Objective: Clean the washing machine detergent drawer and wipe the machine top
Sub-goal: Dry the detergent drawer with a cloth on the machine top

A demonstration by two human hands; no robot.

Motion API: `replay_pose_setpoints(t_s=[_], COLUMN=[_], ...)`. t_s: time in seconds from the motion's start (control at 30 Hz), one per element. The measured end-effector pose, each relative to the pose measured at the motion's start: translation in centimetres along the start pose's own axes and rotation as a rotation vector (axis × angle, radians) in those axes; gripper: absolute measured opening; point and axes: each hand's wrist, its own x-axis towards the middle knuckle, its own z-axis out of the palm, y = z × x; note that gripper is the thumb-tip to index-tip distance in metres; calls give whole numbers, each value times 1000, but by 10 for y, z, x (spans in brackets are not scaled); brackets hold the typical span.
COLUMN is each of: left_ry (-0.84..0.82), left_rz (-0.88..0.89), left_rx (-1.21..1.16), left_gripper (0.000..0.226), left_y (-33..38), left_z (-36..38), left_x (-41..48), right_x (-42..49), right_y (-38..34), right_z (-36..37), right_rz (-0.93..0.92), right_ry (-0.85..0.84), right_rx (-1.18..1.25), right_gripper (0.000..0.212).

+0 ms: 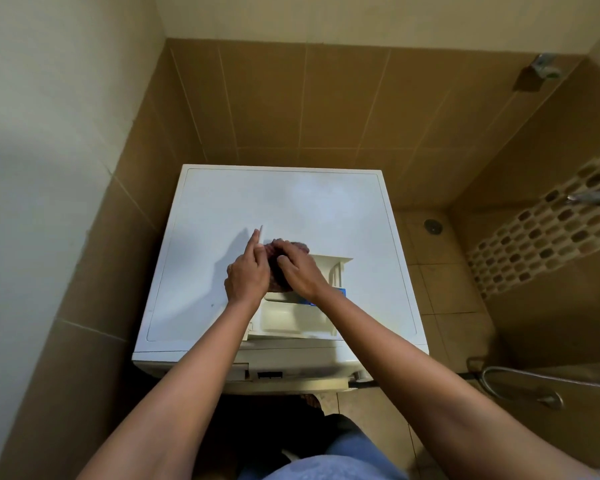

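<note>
Atop washer top [222, 202], drawer [291, 317] (cream) lies under both hands.

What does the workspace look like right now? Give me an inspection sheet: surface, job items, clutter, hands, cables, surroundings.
Surface: white washing machine top, mostly bare, with one small dark speck near its left front.
Job's things: detergent drawer, removed and lying on the top at front right; dark reddish cloth bunched at its far end.
Clutter: nothing seen.
Grippers: left hand holds a thin white stick-like tool, what it is unclear; right hand presses on the cloth.
Cables: nothing seen; a metal hose hangs at right.
Surroundings: brown tiled walls, floor drain, tap on mosaic strip.
</note>
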Motion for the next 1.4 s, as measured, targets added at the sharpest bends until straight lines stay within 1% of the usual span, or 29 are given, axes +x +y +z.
replay_pose_setpoints(t_s=[0.07, 0.13, 0.27, 0.33, 0.43, 0.53, 0.6, 0.77, 0.9, 0.97, 1.0, 1.07, 1.13, 1.17, 1.2, 1.3, 1.4], left_ry=[-4, 2, 25, 27, 38, 46, 40, 38, 20, 5, -3, -9, 0, 7, 12, 29, 34], left_rz=[-1, 10, 28, 24, 30, 46, 30, 41, 40, 41, 38, 35, 29, 29, 32, 45, 45], left_rx=[-1, 25, 111, 128, 127, 126, 122, 77, -17, -74, -97, -115, -96, -74, -48, 28, 27], left_gripper=[46, 47, 47, 47, 46, 47, 47, 47, 46, 46, 46, 45, 43, 44, 44, 45, 45], left_y=[1, -1, -2, -2, -3, -4, -3, -5, -6, -7, -7, -6, -3, -2, -2, -4, -5], left_z=[0, 1, 1, 2, 2, 3, 2, 2, 5, 5, 5, 4, 1, 1, 0, 1, 2], left_x=[1, 1, 2, 3, 3, 2, 2, 2, 5, 5, 5, 5, 4, 3, 3, 3, 4], right_x=[6, 9, 11, 9, 5, 1, -3, -8, -7, -2, 1, 7, 10, 10, 10, 0, -18], right_y=[10, 18, 24, 28, 36, 46, 54, 71, 57, 42, 32, 16, 11, 13, 16, 27, 44], right_z=[5, 15, 20, 12, -4, -21, -33, -56, -46, -27, -16, 9, 27, 30, 28, 5, -26], right_rz=[-52, -143, -141, -108, -61, 17, 70, 229, 295, 227, 164, 20, -53, -68, -80, -73, 61], right_ry=[92, 132, 261, 256, 247, 318, 348, 439, 548, 508, 452, 262, 85, 58, 65, 118, 235], right_rx=[-136, -276, -347, -365, -311, -316, -301, -282, -203, -161, -150, -184, -296, -352, -400, -521, -542], right_gripper=[44, 43, 34, 34, 34, 28, 28, 34, 42, 40, 36, 34, 48, 54, 55, 49, 48])
